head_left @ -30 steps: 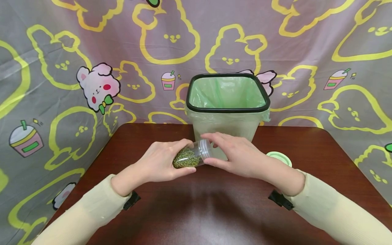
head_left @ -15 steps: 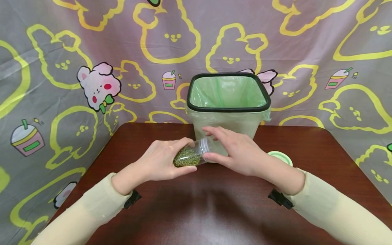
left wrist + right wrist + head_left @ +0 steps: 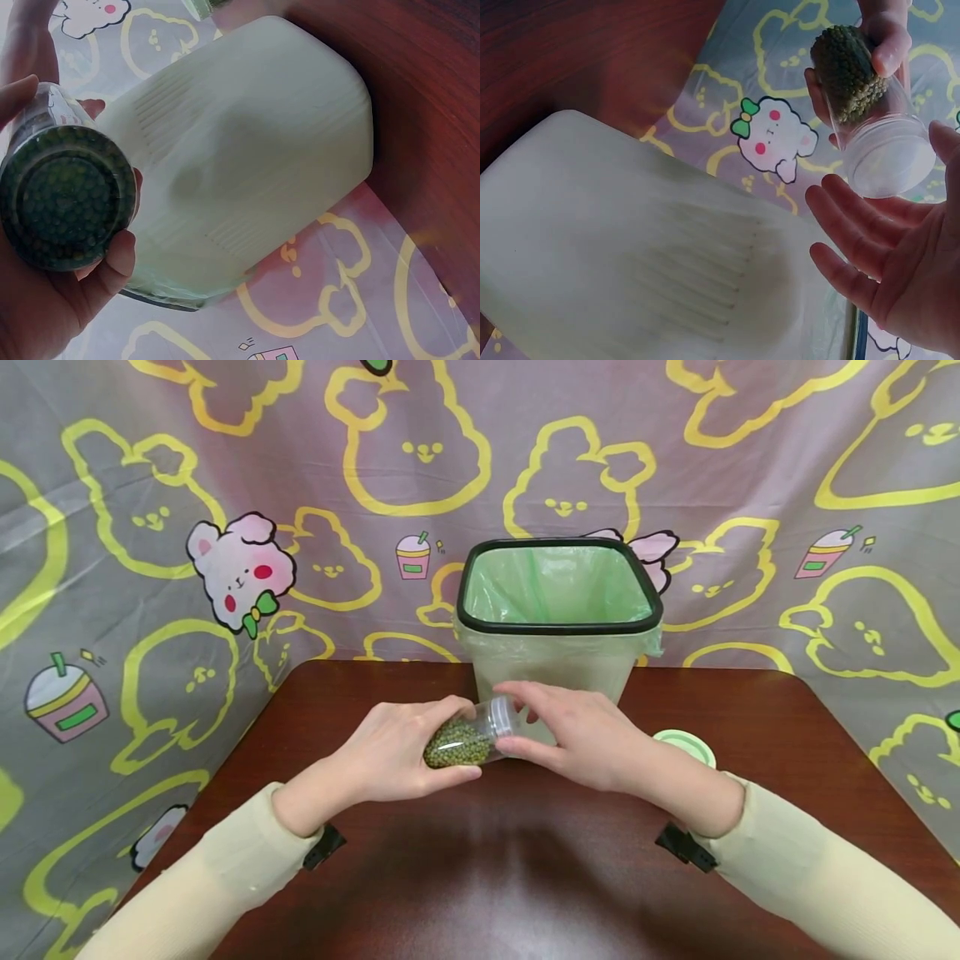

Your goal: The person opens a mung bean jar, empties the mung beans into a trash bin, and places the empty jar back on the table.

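A clear plastic jar (image 3: 459, 745) part filled with small green beans, like mung beans, lies tilted above the table before the bin. My left hand (image 3: 397, 752) grips its bottom half, thumb along the near side. The jar's base (image 3: 66, 196) faces the left wrist camera, with beans against it. At the other end is a clear ridged screw lid (image 3: 502, 717). My right hand (image 3: 581, 735) has its thumb and index finger at opposite edges of this lid (image 3: 891, 161). Its other fingers stretch out away from the jar in the right wrist view.
A pale bin (image 3: 555, 664) with a black rim and green liner stands at the back of the brown table (image 3: 360, 877). A round light-green object (image 3: 686, 747) lies beyond my right forearm, partly hidden. A patterned curtain (image 3: 300, 468) hangs behind.
Half a second ago my right fingers were lifted and spread from the lid; now they have come back down to its edge. The left hand and jar stay nearly still.
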Available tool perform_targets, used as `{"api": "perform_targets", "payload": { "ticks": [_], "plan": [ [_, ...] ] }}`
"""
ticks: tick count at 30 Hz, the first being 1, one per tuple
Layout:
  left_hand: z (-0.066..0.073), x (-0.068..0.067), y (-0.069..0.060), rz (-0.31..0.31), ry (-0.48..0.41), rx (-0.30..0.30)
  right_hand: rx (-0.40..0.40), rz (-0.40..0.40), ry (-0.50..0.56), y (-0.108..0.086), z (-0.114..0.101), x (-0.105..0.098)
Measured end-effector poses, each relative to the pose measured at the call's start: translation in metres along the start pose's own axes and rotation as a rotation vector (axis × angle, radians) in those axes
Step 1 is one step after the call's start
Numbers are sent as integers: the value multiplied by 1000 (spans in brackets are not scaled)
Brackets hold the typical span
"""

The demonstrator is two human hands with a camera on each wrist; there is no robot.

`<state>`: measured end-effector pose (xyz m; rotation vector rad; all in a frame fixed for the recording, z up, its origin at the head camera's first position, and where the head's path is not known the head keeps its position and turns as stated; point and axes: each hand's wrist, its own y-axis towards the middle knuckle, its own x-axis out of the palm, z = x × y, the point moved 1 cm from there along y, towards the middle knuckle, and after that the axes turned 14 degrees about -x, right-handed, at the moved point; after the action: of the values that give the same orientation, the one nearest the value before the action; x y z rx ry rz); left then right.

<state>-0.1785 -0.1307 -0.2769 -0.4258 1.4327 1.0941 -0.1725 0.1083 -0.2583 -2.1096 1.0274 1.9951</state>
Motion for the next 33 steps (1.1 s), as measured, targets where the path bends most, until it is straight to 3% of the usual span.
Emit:
{"api": "perform_targets", "payload": {
  "ticks": [11, 23, 33],
  "plan": [
    [-1, 1, 0, 1, 3, -2, -89, 44, -7, -3, 2, 2],
    [-1, 2, 0, -2, 2, 9, -29, 28, -1, -1, 1, 2],
    [-2, 2, -1, -18, 9, -5, -96, 18, 3, -2, 2, 3]
  ]
}}
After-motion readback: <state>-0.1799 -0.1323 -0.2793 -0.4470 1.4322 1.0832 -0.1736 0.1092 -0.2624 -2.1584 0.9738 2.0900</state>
